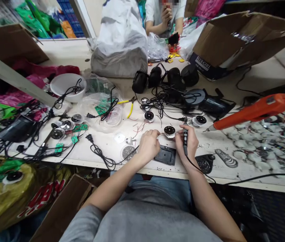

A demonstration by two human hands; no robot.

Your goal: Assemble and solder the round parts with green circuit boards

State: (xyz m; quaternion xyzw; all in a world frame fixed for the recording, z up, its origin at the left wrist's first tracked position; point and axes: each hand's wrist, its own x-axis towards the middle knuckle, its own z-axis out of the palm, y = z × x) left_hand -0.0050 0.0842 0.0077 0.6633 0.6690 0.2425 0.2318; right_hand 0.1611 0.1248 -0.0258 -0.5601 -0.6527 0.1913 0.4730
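Our right hand [186,143] closes around what looks like a corded soldering iron [185,138]. Our narrowed left hand [148,145] sits just beside a small black disc [169,130] on the counter [220,144]; it seems light and fragile, best taken by the rim.

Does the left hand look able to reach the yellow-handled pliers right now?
Probably yes: the left hand lies close to the yellow-handled pliers, with only thin loose wires and small parts on the bench between them, nothing bulky.
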